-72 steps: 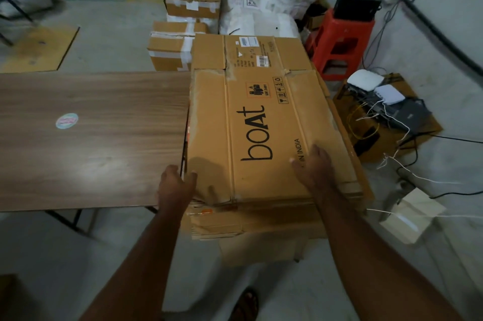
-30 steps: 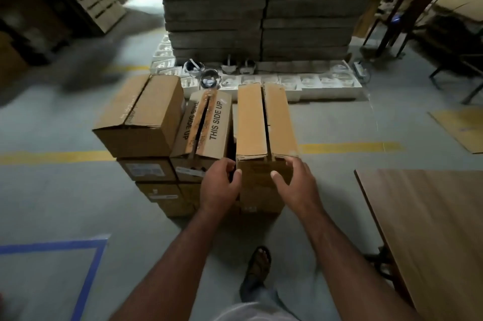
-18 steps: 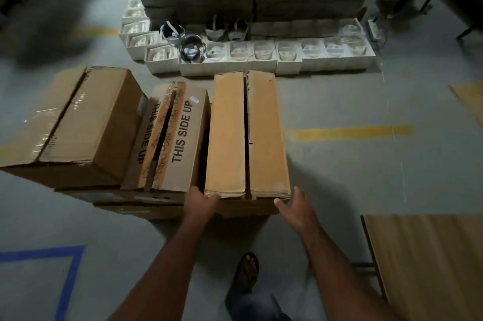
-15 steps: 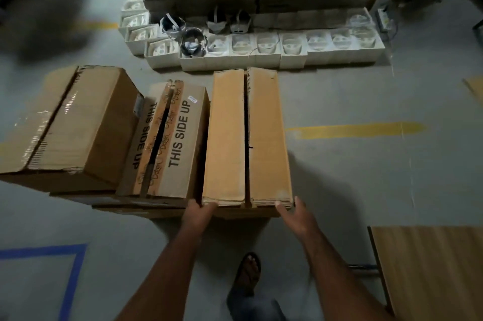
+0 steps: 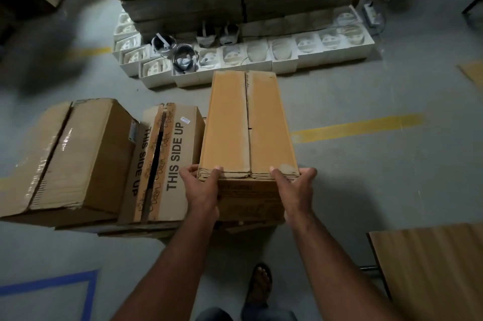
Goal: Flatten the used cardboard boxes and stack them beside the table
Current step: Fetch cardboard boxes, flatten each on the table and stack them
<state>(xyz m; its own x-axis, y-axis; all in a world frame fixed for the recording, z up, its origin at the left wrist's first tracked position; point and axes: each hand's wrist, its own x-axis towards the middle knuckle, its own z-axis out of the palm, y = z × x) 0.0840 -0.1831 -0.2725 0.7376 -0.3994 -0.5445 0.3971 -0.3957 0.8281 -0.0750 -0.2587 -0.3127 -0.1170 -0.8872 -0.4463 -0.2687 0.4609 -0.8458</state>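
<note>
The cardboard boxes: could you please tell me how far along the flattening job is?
Done here: nothing visible. In hand: left hand and right hand grip the plain tall brown cardboard box, still unflattened. Left: the "THIS SIDE UP" box and taped wide brown box.

The held box [image 5: 248,124] sits centre; the "THIS SIDE UP" box [image 5: 167,161] at 9 o'clock, the bench [image 5: 428,268] at 4, the white trays [image 5: 285,55] at 12.

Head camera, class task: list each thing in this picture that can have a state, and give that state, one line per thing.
Plain box: top flaps shut, untaped, gripped at its near end.
Left hand: grips the near left corner.
Right hand: grips the near right corner.
THIS SIDE UP box: unflattened, tape slit along the seam.
Large box: unflattened, flaps shut.
White trays: open-topped.
</note>
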